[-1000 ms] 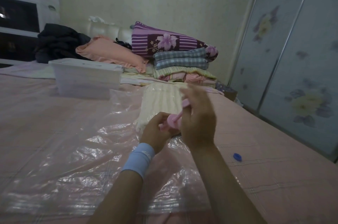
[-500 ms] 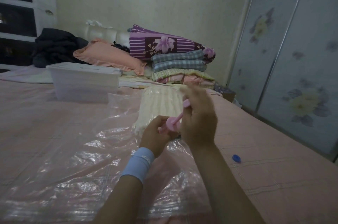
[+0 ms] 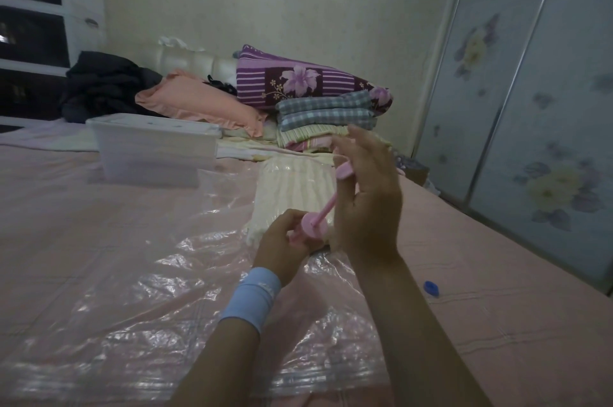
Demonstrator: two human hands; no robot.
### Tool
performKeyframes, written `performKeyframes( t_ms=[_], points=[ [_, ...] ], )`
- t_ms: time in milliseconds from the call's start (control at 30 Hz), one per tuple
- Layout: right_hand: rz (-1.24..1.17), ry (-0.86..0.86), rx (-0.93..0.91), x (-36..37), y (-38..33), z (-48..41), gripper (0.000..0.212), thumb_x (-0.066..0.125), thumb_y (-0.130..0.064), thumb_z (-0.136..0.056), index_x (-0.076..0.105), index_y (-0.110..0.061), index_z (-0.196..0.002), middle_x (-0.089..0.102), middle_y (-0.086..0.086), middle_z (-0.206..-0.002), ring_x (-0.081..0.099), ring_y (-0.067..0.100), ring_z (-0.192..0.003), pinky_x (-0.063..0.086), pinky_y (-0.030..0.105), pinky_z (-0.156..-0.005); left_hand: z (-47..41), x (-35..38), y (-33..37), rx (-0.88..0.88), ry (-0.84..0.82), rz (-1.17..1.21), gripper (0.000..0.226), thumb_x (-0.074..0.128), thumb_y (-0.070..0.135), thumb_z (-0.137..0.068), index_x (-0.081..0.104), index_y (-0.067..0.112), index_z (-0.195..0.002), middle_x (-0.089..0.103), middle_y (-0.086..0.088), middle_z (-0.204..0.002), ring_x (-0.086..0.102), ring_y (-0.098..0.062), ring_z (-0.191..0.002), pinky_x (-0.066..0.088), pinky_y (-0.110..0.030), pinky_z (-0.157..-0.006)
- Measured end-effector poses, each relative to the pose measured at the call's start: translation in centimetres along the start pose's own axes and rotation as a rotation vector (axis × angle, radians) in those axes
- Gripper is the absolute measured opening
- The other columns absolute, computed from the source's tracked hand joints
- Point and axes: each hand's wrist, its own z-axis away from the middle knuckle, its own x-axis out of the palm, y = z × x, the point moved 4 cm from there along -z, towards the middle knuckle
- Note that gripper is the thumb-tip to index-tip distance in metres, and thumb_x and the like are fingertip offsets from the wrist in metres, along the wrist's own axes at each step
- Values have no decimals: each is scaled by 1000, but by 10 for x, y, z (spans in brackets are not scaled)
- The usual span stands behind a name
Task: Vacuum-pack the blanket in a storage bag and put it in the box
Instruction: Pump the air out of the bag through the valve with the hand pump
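"Blanket [image 3: 292, 187] — location?"

"Head view: cream, ribbed, folded, lying inside the clear storage bag [image 3: 132, 290], which is spread flat on the bed [image 3: 66, 207]. The lidded box [image 3: 156, 151] stands on the bed beyond the bag."

"Hands?"

"Left hand [image 3: 282, 240], with a pale blue wristband [image 3: 248, 297] at the wrist, has its fingers curled round the barrel of a pink hand pump [image 3: 311, 227], held over the bag just in front of the blanket. Right hand [image 3: 368, 200] holds the plunger's top — fingers only loosely bent, the exact grip hidden behind the hand."

"Anything else?"

"Small blue cap [image 3: 431, 288] on the bed, right of the right forearm."
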Motion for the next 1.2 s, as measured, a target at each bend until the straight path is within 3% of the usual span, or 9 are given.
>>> performKeyframes(
  t_ms=[133,200,333,467,600,700,767,1033,1200],
  points=[
    [19,-553,205,42,29,56,38,48,-8,-96,64,-18,-129,47,0,-148,42,19,-135,46,39,-105,2,-3,1,-28,10,42,21,69,6,-82,63,21,-95,68,3,-88,64,-10,-73,55,-23,-56],
    [-15,-645,263,46,33,66,38,46,-8,-95,66,-16,-126,50,2,-143,46,21,-130,45,44,-105,2,-2,1,-24,-4,29,23,69,6,-80,63,24,-93,69,4,-87,65,-12,-73,57,-26,-59],
    [-55,-322,90,14,7,15,39,42,-23,-96,68,-10,-122,67,6,-120,60,17,-112,50,28,-99,0,-6,0,6,26,30,27,77,11,-75,64,28,-91,70,7,-85,64,-1,-74,53,-16,-62],
    [9,8,-46,-10,-15,-16,30,51,-15,-98,69,-9,-122,67,7,-120,59,17,-114,40,11,-98,-2,-6,-4,-20,5,12,30,80,17,-72,64,33,-92,69,14,-86,65,-7,-80,59,-27,-66],
    [4,-257,83,23,6,24,39,43,-14,-97,64,-15,-130,55,5,-138,49,18,-127,35,8,-95,1,-5,-1,-14,31,48,24,73,8,-78,64,23,-95,69,7,-88,64,-2,-74,55,-18,-61],
    [27,-613,213,45,29,67,44,39,-17,-93,64,-17,-129,52,0,-138,50,21,-125,46,29,-97,1,-4,-1,-37,4,23,24,68,7,-82,63,25,-97,67,5,-93,66,-15,-82,60,-31,-66],
    [-21,-601,229,40,28,60,46,37,-20,-91,66,-14,-126,57,1,-129,55,20,-117,49,37,-97,3,-2,1,-26,3,30,26,70,5,-80,62,25,-94,67,4,-89,64,-11,-76,58,-25,-62],
    [-34,63,10,-6,-4,-2,29,52,-12,-99,68,-2,-121,68,11,-119,60,17,-115,45,19,-103,0,-4,0,-26,-7,14,31,78,7,-74,65,21,-100,69,6,-92,64,-5,-82,52,-14,-61],
    [-26,-505,206,39,30,68,40,45,-10,-95,63,-10,-130,59,2,-126,56,20,-118,50,37,-99,3,-1,0,-8,-11,-6,27,69,-3,-76,64,12,-99,67,-2,-87,61,-15,-75,50,-16,-57]
  ],
)
